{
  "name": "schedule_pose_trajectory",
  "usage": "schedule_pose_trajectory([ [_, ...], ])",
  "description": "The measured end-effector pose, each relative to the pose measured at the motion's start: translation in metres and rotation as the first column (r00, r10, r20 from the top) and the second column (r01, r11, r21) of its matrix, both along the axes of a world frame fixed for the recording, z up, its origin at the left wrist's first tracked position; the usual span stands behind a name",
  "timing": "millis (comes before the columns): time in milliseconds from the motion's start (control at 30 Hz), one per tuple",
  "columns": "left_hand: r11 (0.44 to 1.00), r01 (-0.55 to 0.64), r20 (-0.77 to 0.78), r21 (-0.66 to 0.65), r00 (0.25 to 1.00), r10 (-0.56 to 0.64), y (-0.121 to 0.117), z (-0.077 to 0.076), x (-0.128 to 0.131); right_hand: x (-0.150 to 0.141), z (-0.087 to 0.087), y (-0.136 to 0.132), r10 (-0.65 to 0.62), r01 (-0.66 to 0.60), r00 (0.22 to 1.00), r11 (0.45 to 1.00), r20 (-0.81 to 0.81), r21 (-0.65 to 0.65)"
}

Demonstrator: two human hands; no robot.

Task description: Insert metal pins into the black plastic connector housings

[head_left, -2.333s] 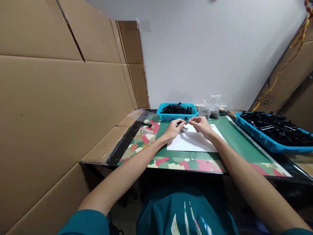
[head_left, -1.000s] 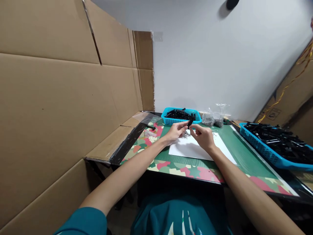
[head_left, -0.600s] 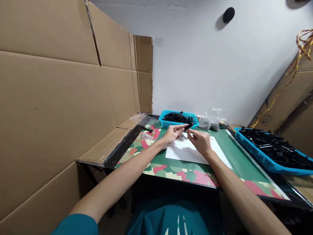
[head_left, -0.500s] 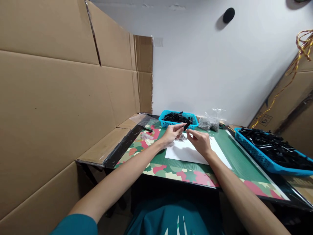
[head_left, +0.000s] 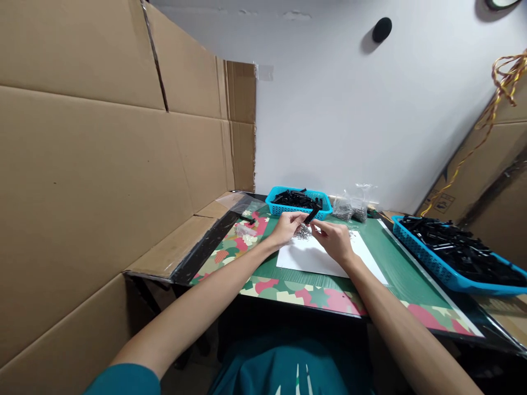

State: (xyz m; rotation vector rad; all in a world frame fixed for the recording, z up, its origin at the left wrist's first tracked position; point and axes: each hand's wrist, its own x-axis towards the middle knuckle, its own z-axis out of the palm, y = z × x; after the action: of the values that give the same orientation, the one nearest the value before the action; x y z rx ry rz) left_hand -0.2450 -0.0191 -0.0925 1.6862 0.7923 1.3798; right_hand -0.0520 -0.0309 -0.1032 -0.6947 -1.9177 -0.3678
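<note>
Between the fingers of my left hand [head_left: 285,230] is a slim black plastic piece [head_left: 312,213], tilted up to the right. My right hand [head_left: 334,240] meets its lower end with closed fingertips. Whether those fingertips hold a small part is too fine to make out. Both hands are above a white sheet [head_left: 307,261]. A heap of tiny shiny metal parts [head_left: 303,232] shows on the sheet between them. Just behind the hands stands a blue basket [head_left: 280,209] full of similar black pieces [head_left: 293,197].
At the right a larger blue basket [head_left: 438,269] holds many black pieces [head_left: 461,247]. Clear bags of small parts [head_left: 349,210] stand by the wall. A black piece [head_left: 247,219] and a crumpled clear bag [head_left: 246,230] lie left on the table mat [head_left: 263,269]. Cardboard [head_left: 90,164] walls the left side.
The black piece is tipped slightly more upright, and the right hand has moved a little left and down with its fingertips close against the piece. The view has shifted slightly.
</note>
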Motion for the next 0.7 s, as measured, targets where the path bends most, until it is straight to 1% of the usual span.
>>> schedule_pose_trajectory([
  [167, 0.998, -0.054, 0.002, 0.018, 0.999, 0.054, 0.0017, -0.0031, -0.0016, -0.0018, 0.0001, 0.0003, 0.016, -0.016, 1.000, 1.000, -0.014, -0.021],
  [300, 0.996, -0.088, -0.002, 0.006, 0.996, 0.088, -0.0006, -0.0013, -0.0005, -0.0012, 0.0009, -0.0007, 0.015, -0.015, 1.000, 0.999, 0.011, -0.046],
  [533, 0.997, -0.074, 0.018, -0.033, 0.997, 0.075, -0.0034, 0.0020, 0.0010, -0.0008, -0.0005, 0.0009, 0.009, -0.003, 0.999, 0.991, 0.041, -0.136],
  [700, 0.996, -0.068, -0.001, -0.055, 0.998, 0.068, -0.0050, 0.0024, 0.0011, -0.0001, -0.0005, 0.0033, 0.015, -0.011, 1.000, 0.980, 0.019, -0.200],
])
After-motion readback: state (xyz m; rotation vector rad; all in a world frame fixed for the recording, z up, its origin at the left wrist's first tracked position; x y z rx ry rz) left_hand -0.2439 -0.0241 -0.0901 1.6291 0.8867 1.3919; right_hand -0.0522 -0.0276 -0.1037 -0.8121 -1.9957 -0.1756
